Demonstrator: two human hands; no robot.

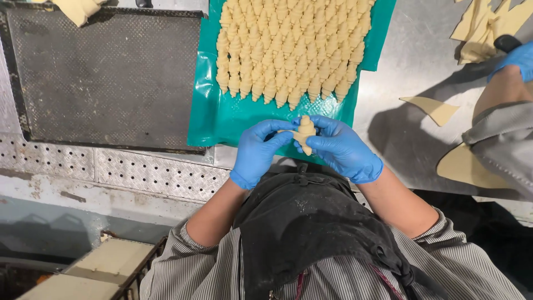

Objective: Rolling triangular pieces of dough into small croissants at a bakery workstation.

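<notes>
1. The left hand, in a blue glove, is curled with its fingers closed on the left tip of a raw croissant; the thumb and the first fingers pinch the dough.
2. The right hand, also in a blue glove, is curled around the right side of the same croissant, with its fingertips pressing the dough.
3. The croissant is upright between both hands, above the near edge of a green plastic sheet.
4. On the green plastic sheet, further from the person, many shaped raw croissants lie in tight rows, touching one another.
5. The sheet lies on a metal tabletop. Left of the sheet there is a dark perforated baking tray.
6. At the right, a co-worker's gloved hand is near a pile of cut dough strips. I cannot tell what this hand holds.
7. A dough triangle lies flat on the tabletop, between the sheet and the co-worker's grey sleeve.
8. The person wears a dark apron over a striped shirt.
</notes>
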